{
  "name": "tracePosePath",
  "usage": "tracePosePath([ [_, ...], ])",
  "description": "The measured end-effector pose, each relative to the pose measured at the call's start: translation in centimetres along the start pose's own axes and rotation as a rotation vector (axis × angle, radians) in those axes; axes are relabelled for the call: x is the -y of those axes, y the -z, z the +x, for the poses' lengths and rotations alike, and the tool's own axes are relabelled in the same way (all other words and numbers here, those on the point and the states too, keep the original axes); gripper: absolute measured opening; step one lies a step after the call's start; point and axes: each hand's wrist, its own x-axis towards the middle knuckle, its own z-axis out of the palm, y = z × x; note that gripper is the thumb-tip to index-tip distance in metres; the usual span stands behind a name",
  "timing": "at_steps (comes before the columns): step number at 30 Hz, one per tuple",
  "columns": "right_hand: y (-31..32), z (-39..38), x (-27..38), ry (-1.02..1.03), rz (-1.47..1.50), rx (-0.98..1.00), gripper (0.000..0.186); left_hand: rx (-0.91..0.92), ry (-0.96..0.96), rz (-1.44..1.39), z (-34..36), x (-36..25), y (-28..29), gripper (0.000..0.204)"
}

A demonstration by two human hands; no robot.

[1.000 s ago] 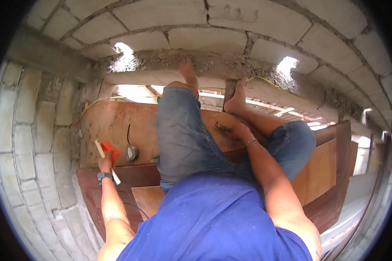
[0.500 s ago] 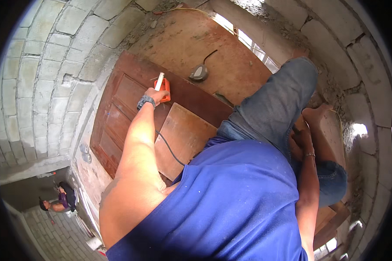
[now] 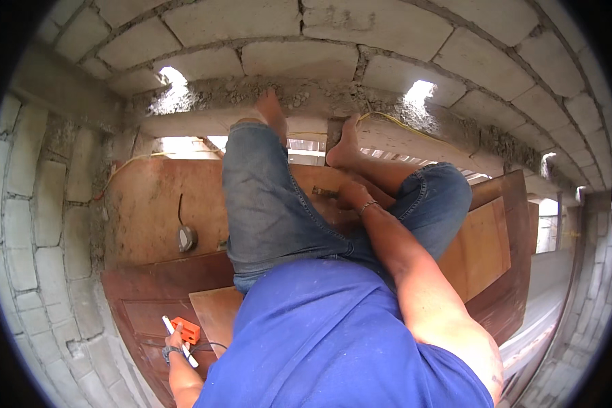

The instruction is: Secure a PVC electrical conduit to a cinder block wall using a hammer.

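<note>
1. From where I stood, the person's two hands were well apart: the left hand (image 3: 175, 340) far out on the left side, the right hand (image 3: 351, 195) between the bent knees.
2. The left hand was closed round a white stick (image 3: 191, 358), which poked out past the fingers at one end and below the hand at the other, tilted along the arm's left side.
3. An orange block (image 3: 189, 330) sat against that hand, just to its right; whether the fingers gripped it too, I couldn't tell.
4. Beneath them lay a dark brown panelled door (image 3: 139, 282), with a paler board (image 3: 211, 307) on it and a dark cable (image 3: 202, 345) near the left hand.
5. The right hand was curled on one end of a short dark piece (image 3: 324, 192) that stuck out leftward; its kind was too small to make out.
6. A grey round device (image 3: 186, 239) with a short black tail rested on the dusty brown sheet (image 3: 139, 217), ahead of the left hand and well apart from both hands.
7. A jeans-clad left leg (image 3: 265, 197) came between that device and the right hand.
</note>
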Motion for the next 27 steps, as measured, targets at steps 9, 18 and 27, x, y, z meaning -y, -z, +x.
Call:
tracePosePath([
  [9, 1.6, -0.2, -1.6, 0.095, 0.110, -0.140, 0.037, -0.132, -0.420, -0.345, -2.2, -10.6, 5.9, 0.042],
  [18, 16.7, -7.8, 1.3, 0.098, 0.840, -0.897, 0.050, 0.035, -1.401, -0.129, -24.9, -44.4, 0.6, 0.048],
  [27, 21.8, -8.5, -0.7, 0.301, 1.358, -1.075, 0.021, 0.164, -2.163, 0.143, -43.8, -61.7, -19.4, 0.047],
])
